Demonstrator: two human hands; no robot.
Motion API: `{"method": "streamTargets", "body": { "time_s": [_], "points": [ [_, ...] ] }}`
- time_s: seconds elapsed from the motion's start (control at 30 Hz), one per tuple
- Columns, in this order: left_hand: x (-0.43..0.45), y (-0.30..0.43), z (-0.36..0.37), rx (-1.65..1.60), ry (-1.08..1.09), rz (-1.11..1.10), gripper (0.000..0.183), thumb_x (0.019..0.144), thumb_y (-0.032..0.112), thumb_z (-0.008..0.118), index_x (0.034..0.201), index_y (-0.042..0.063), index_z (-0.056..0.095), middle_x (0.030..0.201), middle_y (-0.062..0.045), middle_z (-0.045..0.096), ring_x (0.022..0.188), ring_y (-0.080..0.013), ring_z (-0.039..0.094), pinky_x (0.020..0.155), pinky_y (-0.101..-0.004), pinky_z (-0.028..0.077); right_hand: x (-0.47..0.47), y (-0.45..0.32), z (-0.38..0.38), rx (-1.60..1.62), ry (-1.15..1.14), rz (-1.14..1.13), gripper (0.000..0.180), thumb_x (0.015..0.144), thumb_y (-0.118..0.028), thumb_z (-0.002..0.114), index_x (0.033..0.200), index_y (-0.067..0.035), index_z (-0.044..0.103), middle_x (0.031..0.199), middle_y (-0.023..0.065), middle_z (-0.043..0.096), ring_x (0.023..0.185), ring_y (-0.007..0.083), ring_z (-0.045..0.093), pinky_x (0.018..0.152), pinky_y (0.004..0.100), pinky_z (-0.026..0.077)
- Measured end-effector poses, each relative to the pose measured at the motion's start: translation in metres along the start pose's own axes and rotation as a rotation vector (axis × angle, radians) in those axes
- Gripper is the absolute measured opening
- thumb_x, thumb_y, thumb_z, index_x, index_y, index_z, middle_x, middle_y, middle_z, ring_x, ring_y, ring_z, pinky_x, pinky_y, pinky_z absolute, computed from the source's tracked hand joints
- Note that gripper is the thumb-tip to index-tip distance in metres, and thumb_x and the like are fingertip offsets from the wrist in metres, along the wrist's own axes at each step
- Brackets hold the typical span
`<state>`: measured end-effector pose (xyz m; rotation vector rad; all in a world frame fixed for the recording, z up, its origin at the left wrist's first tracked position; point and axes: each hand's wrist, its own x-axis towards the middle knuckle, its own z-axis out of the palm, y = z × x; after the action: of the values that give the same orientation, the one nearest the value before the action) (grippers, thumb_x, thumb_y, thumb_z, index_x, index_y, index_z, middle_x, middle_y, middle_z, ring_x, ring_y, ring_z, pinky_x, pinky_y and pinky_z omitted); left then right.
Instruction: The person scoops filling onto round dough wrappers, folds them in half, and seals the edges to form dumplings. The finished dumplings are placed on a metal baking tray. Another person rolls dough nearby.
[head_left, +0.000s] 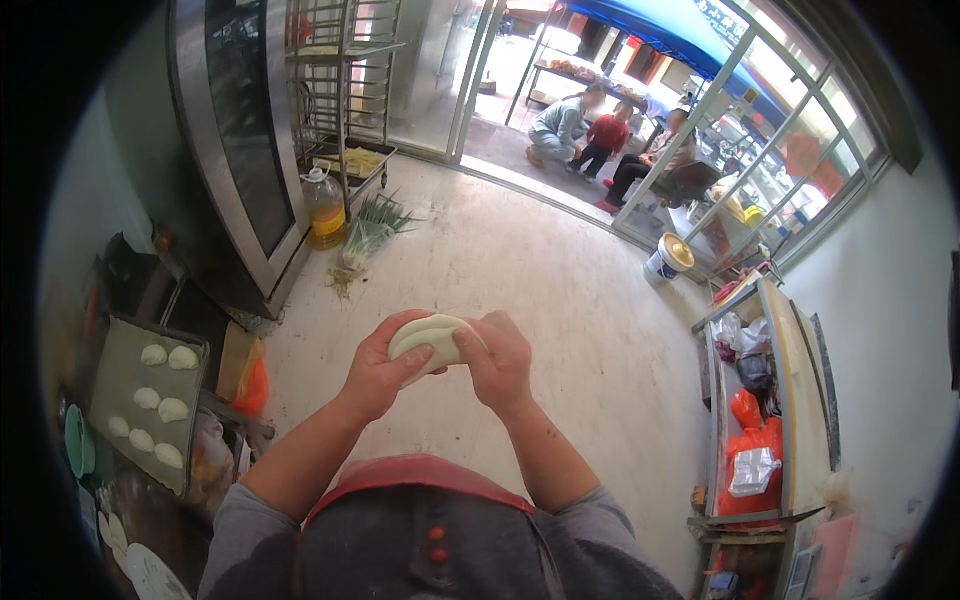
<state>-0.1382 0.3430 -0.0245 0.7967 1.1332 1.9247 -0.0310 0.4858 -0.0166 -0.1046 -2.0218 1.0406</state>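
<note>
A pale piece of dough (433, 339), folded over with a crease along it, is held up in front of my apron between both hands. My left hand (386, 367) grips its left side, the thumb pressed on the front. On the other side my right hand (499, 360) pinches the dough's right edge, thumb in front and fingers behind. At the left, a lined baking tray (120, 390) carries several round white dough pieces (173, 409), well apart from my hands.
A metal oven-like cabinet (225, 127), a tray rack (345, 97), an oil jug (327, 214) and bagged green onions (370, 232) stand ahead left. A lidded bucket (667, 260) is near the glass doors; people are outside. A shelf unit (795, 420) with bags lines the right.
</note>
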Motion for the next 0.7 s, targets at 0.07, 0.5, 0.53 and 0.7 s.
{"method": "streamTargets", "body": {
  "time_s": [0.07,0.5,0.53,0.7],
  "points": [
    [0.016,-0.008,0.018,0.032,-0.003,0.012,0.039,0.09,0.006,0.06,0.127,0.004,0.049,0.116,-0.011,0.058,0.104,-0.0217,0.06,0.085,-0.0377,0.056,0.007,0.012,-0.017,0.124,0.073,0.041,0.018,0.086,-0.011,0.066,0.102,-0.005,0.072,0.071,0.0053,0.056,0.07,0.0172,0.052,0.062,0.0295,0.044],
    [0.068,-0.041,0.086,0.081,-0.073,-0.032,0.053,0.09,0.007,0.059,0.138,0.007,0.037,0.122,-0.011,0.053,0.107,-0.0204,0.057,0.084,-0.0368,0.056,0.014,0.057,-0.104,0.209,0.004,0.12,0.018,0.084,-0.008,0.067,0.1,-0.002,0.071,0.079,0.0086,0.061,0.072,0.0197,0.056,0.064,0.031,0.046],
    [0.071,-0.04,0.086,0.083,-0.094,-0.052,0.054,0.09,0.007,0.059,0.139,0.008,0.036,0.122,-0.011,0.053,0.106,-0.0203,0.057,0.084,-0.0364,0.056,0.016,0.057,-0.109,0.182,-0.031,0.113,0.017,0.084,-0.008,0.066,0.1,-0.002,0.07,0.079,0.0086,0.061,0.072,0.0196,0.056,0.065,0.031,0.046],
    [0.081,-0.045,0.096,0.118,-0.205,-0.052,0.055,0.09,0.008,0.061,0.139,0.008,0.037,0.12,-0.011,0.053,0.104,-0.02,0.057,0.083,-0.0339,0.056,0.01,0.055,-0.121,-0.033,-0.03,0.079,0.022,0.086,-0.008,0.065,0.106,-0.001,0.068,0.086,0.0091,0.062,0.079,0.0187,0.056,0.069,0.0302,0.046]
  ]
}}
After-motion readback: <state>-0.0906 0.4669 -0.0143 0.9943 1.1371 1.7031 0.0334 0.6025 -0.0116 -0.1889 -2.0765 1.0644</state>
